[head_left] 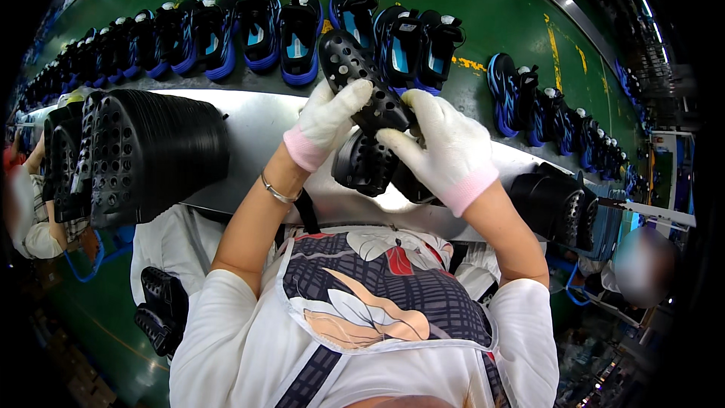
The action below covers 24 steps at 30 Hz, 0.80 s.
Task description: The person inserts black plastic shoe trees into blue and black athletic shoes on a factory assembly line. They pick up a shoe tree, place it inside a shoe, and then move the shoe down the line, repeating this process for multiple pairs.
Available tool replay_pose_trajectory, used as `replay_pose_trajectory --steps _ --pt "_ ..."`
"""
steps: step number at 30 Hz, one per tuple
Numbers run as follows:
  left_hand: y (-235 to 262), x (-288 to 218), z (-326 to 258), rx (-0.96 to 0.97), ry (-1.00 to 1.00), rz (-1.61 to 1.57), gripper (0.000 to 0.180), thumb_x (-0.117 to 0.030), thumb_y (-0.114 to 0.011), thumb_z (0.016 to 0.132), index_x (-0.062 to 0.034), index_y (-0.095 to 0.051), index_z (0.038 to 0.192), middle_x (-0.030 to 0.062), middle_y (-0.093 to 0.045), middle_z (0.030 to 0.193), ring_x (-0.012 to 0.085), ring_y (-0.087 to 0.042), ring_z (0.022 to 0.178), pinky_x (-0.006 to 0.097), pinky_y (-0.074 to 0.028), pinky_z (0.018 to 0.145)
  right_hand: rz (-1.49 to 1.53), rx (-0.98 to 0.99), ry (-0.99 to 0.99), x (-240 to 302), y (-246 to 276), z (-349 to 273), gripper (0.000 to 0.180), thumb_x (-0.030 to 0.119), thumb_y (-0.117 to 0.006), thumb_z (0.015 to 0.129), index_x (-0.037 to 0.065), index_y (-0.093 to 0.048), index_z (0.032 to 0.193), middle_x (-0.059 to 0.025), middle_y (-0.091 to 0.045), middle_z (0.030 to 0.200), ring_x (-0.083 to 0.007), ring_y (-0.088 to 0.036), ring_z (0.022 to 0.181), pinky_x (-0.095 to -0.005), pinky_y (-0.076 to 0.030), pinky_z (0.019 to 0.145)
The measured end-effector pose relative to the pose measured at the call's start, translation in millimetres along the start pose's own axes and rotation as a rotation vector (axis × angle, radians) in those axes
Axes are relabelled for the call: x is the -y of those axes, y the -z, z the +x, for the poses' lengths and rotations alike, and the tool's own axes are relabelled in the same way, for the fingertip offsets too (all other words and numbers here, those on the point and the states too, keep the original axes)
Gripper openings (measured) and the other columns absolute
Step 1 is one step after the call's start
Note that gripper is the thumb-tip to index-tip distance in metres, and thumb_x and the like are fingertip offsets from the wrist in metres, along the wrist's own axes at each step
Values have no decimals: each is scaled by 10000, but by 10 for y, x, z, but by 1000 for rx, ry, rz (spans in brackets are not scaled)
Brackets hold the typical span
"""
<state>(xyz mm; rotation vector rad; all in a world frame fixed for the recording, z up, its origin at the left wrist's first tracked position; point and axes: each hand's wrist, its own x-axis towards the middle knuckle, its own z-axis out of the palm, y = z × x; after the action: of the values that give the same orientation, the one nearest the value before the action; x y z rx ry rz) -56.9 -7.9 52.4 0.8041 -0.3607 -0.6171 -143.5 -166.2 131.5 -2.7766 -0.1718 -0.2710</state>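
Note:
Between my two gloved hands is a black shoe-shaped plastic piece with round holes, tilted with its upper end toward the far side. My left hand (326, 125) is closed on one side of this perforated shoe-shaped piece (349, 60), its thumb pressed against the surface. At the lower right end, my right hand (445, 143) grips the piece between thumb and fingers. Both hands wear white gloves with pink cuffs. Just below them, more black perforated pieces (361, 168) sit on the metal worktop (260, 125), partly hidden by my right hand.
A big nested stack of black perforated pieces (162, 151) stands at left, a smaller stack (551, 200) at right. Black-and-blue sneakers (259, 30) line the green surface (483, 0) beyond. Two more black pieces (162, 306) lie lower left. Other people sit at both sides.

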Motion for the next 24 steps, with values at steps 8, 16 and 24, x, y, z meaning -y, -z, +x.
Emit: replay_pose_trajectory --steps 8,16,24 --pt "168 63 203 -59 -11 46 312 -229 -552 974 -42 -480 1214 58 -581 1125 165 -585 1041 375 -502 911 -9 103 -38 -209 -150 337 374 415 -642 839 52 -560 811 -161 -635 725 -354 -641 690 -445 -509 614" --pt "495 143 574 -188 -260 1447 619 -364 -723 785 22 -506 1217 188 -432 1350 334 -600 1045 394 -506 895 5 198 -234 -541 -82 755 399 431 -608 841 35 -607 795 -184 -631 694 -359 -639 696 -432 -497 645" --pt "595 297 654 -210 -150 1631 257 -171 -632 842 -77 -580 1075 158 -582 1041 355 -600 975 459 -506 821 83 486 -113 -731 -58 1442 534 495 -587 788 -19 -694 883 -165 -629 684 -255 -612 645 -356 -496 648"
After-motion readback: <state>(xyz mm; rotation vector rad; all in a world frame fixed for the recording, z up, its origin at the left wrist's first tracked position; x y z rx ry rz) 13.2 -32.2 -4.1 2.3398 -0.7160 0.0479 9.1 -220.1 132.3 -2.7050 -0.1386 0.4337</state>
